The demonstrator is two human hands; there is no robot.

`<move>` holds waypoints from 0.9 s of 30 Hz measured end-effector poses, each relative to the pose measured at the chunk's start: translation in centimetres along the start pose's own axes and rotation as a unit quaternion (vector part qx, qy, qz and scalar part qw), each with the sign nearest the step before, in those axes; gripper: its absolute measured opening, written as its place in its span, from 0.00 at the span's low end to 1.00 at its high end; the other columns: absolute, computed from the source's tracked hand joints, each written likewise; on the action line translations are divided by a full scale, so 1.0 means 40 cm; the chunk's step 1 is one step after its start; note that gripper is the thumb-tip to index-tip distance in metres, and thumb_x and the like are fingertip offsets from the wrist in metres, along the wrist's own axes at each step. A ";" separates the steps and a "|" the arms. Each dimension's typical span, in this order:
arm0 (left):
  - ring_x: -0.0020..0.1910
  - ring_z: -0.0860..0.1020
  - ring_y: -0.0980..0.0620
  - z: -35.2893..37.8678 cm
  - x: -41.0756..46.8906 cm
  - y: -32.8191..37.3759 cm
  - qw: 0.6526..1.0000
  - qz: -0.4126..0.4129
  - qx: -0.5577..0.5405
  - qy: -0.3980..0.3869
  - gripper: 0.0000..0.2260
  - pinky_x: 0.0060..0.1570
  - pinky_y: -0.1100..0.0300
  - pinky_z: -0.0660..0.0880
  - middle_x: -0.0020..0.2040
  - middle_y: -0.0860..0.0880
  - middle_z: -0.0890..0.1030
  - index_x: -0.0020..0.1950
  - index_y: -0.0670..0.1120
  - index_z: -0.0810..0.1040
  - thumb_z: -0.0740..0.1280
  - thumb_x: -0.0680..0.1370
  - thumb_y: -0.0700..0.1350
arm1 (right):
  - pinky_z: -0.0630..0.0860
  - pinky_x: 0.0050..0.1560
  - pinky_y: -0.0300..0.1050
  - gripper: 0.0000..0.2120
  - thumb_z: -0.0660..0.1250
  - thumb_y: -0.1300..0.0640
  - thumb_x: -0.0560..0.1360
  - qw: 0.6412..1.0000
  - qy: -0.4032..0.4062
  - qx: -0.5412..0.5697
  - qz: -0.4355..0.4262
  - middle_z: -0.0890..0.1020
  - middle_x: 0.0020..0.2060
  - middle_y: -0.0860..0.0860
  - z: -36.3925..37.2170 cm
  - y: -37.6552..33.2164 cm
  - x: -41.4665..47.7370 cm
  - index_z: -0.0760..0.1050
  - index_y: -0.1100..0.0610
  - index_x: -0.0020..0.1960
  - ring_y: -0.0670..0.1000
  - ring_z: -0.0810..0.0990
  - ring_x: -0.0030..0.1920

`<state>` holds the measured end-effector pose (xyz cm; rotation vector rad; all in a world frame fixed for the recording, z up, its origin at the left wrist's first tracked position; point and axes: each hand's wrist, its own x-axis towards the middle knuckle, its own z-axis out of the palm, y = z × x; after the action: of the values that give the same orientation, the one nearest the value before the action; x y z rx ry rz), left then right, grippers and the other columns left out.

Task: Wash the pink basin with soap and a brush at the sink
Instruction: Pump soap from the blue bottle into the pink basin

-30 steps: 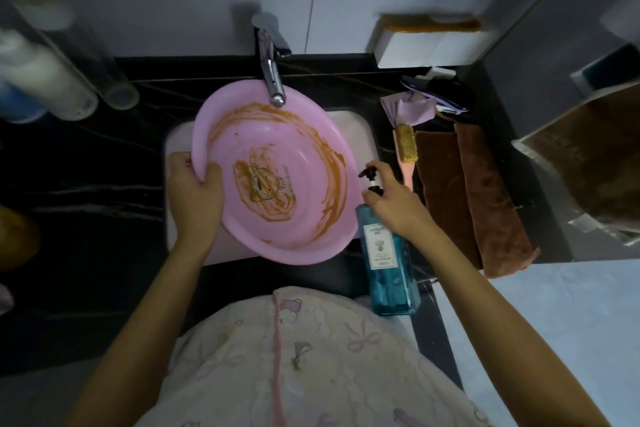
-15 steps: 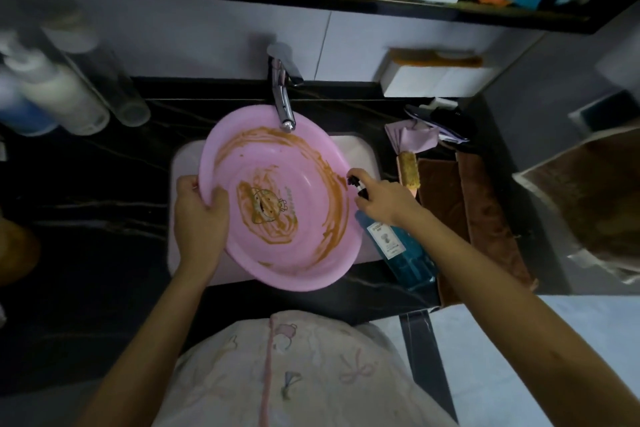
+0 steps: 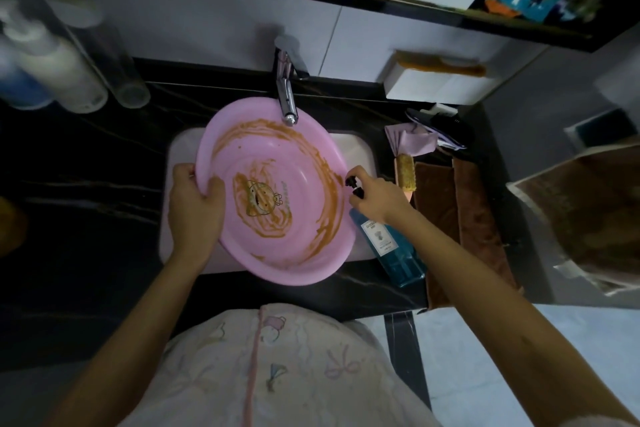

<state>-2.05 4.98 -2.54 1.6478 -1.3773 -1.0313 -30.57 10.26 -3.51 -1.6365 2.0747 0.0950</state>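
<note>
The pink basin [image 3: 304,163], smeared inside with orange-brown streaks, rests tilted in the white sink [image 3: 360,149] under the tap. My left hand [image 3: 194,204] grips its left rim, thumb inside. My right hand [image 3: 377,198] holds the neck of a blue soap pump bottle [image 3: 391,246], tilted so its black nozzle points over the basin's right rim, with a finger on the pump head. A pink-handled brush [image 3: 405,172] with yellow bristles lies on the counter just right of the sink.
The chrome tap [image 3: 286,97] overhangs the basin's far rim. Brown towels [image 3: 460,211] lie right of the brush, a lilac cloth [image 3: 412,140] and a comb behind it. Bottles [image 3: 65,76] stand at the back left on the black counter.
My right hand has lifted and tilted the soap bottle from upright by the sink toward the basin's right rim. The left hand keeps its grip on the rim.
</note>
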 end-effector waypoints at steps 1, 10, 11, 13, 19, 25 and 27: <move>0.45 0.76 0.47 0.000 -0.001 0.001 1.000 0.001 -0.001 -0.002 0.10 0.48 0.51 0.75 0.47 0.47 0.77 0.56 0.42 0.70 0.62 0.76 0.42 | 0.69 0.29 0.41 0.17 0.60 0.52 0.77 1.000 0.003 0.009 0.003 0.75 0.36 0.49 0.003 0.004 -0.007 0.62 0.54 0.64 0.48 0.71 0.28; 0.45 0.76 0.48 0.001 -0.002 -0.004 1.000 0.002 0.008 0.005 0.10 0.46 0.55 0.73 0.47 0.48 0.76 0.56 0.42 0.69 0.62 0.76 0.42 | 0.72 0.31 0.46 0.15 0.62 0.52 0.75 0.998 -0.038 0.056 -0.004 0.78 0.38 0.54 0.062 -0.001 -0.117 0.63 0.50 0.60 0.53 0.76 0.32; 0.45 0.75 0.48 0.001 -0.003 -0.002 1.000 0.003 0.011 0.006 0.10 0.45 0.56 0.72 0.47 0.48 0.76 0.56 0.42 0.69 0.61 0.76 0.41 | 0.73 0.32 0.48 0.14 0.62 0.52 0.75 0.997 -0.042 0.062 -0.010 0.78 0.37 0.55 0.070 -0.007 -0.132 0.64 0.49 0.59 0.54 0.76 0.32; 0.45 0.75 0.49 0.001 -0.004 -0.001 1.000 0.004 0.014 0.006 0.09 0.45 0.57 0.72 0.47 0.48 0.75 0.55 0.44 0.69 0.61 0.76 0.41 | 0.73 0.32 0.49 0.14 0.62 0.52 0.75 0.996 -0.055 0.072 -0.022 0.77 0.35 0.53 0.083 -0.024 -0.164 0.64 0.48 0.59 0.53 0.75 0.31; 0.45 0.75 0.49 -0.002 -0.008 -0.005 1.000 0.007 0.011 -0.002 0.08 0.44 0.58 0.71 0.47 0.48 0.75 0.54 0.46 0.68 0.61 0.76 0.41 | 0.62 0.28 0.41 0.15 0.63 0.53 0.76 0.989 -0.078 0.104 -0.063 0.69 0.25 0.48 0.103 -0.085 -0.233 0.66 0.48 0.61 0.45 0.68 0.25; 0.46 0.75 0.50 -0.014 -0.009 -0.021 0.999 -0.004 0.035 -0.029 0.14 0.46 0.57 0.72 0.49 0.50 0.76 0.61 0.43 0.69 0.62 0.76 0.44 | 0.72 0.30 0.48 0.21 0.60 0.53 0.77 0.990 -0.041 0.123 -0.046 0.76 0.30 0.53 0.080 -0.062 -0.234 0.58 0.42 0.67 0.51 0.73 0.26; 0.47 0.75 0.50 -0.021 -0.007 -0.029 0.999 -0.006 0.030 -0.035 0.14 0.46 0.57 0.72 0.51 0.49 0.76 0.61 0.43 0.70 0.62 0.76 0.44 | 0.75 0.33 0.52 0.22 0.60 0.52 0.77 0.990 -0.025 0.131 -0.042 0.79 0.34 0.57 0.074 -0.048 -0.231 0.57 0.40 0.68 0.54 0.75 0.28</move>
<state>-0.87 5.48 -3.21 1.6789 -1.4575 -1.0733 -26.34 19.03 -1.78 -1.5398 1.8879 -0.1570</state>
